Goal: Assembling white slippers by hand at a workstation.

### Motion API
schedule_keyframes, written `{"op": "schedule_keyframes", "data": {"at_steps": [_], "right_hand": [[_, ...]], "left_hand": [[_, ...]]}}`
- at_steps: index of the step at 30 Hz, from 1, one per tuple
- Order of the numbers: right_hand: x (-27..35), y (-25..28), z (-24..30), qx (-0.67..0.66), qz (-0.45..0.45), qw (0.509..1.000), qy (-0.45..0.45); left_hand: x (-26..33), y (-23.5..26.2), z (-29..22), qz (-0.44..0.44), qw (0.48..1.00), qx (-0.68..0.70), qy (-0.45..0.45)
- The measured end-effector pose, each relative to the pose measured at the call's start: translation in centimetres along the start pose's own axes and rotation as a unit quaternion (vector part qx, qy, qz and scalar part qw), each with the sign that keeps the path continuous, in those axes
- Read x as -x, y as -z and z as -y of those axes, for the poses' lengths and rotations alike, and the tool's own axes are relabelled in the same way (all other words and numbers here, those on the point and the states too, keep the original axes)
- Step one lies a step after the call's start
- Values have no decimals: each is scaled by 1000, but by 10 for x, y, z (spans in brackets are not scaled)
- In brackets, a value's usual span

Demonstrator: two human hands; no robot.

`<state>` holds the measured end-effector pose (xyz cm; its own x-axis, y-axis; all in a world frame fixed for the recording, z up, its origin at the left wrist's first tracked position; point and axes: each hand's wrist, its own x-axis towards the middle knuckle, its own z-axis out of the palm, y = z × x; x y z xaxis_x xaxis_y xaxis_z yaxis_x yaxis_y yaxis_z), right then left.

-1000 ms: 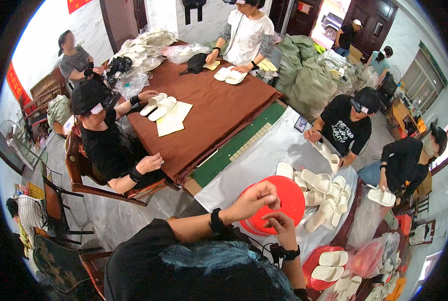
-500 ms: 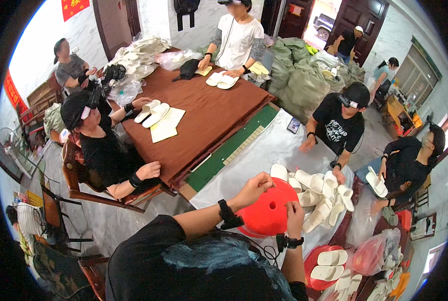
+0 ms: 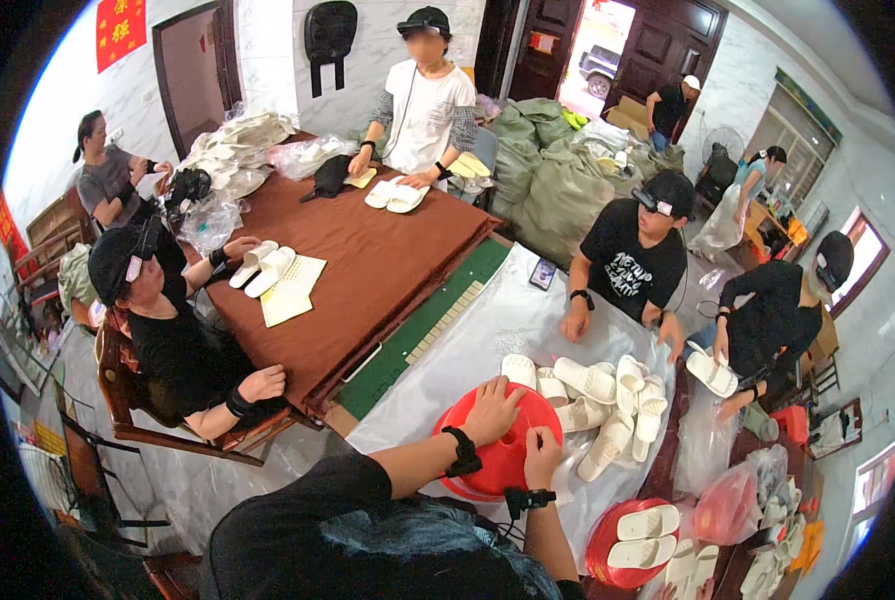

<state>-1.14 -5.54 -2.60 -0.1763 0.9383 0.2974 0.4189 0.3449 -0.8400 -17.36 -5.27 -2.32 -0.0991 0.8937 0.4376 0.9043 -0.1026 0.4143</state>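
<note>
A red round stool [image 3: 457, 468] stands before me at the near edge of a table covered in white sheeting. Over its top lies my left hand [image 3: 491, 414], fingers reaching forward and slightly apart; I see nothing in it. My right hand [image 3: 541, 456] is at the right side of the red top, its fingers bent together in a pinch. What it holds, if anything, is too small to make out. Just beyond and to the right, a loose pile of cream slippers [image 3: 607, 452] is spread on the sheeting [image 3: 417, 405].
Another red stool [image 3: 599, 545] bears two cream slippers [image 3: 641, 553] at lower right. A co-worker in black [image 3: 627, 265] sits across the pile; another at right handles a slipper [image 3: 712, 370]. Two more are at the brown-covered table [image 3: 367, 270]. Large green sacks [image 3: 577, 190] stand behind.
My left hand has gone from a raised pinch to lying over the red stool top. The right hand stays beside the top's edge. The whole view has shifted slightly.
</note>
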Motion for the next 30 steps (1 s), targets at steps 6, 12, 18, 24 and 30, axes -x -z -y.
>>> {"op": "schedule_keyframes", "data": {"at_steps": [6, 12, 18, 24, 30], "right_hand": [[-2, 2, 7, -41, -8, 999, 10], [11, 4, 0, -40, -9, 999, -1], [9, -1, -5, -24, -31, 999, 23], [-4, 11, 2, -50, -29, 998, -9], [-2, 15, 7, -66, -12, 998, -22]], "left_hand": [[0, 0, 5, -10, 1000, 12, 8], [9, -1, 1, -13, 1000, 26, 0], [7, -5, 8, -4, 999, 36, 5], [-11, 7, 30, 99, 990, 20, -100], [-9, 10, 47, 122, 979, 18, -164]]}}
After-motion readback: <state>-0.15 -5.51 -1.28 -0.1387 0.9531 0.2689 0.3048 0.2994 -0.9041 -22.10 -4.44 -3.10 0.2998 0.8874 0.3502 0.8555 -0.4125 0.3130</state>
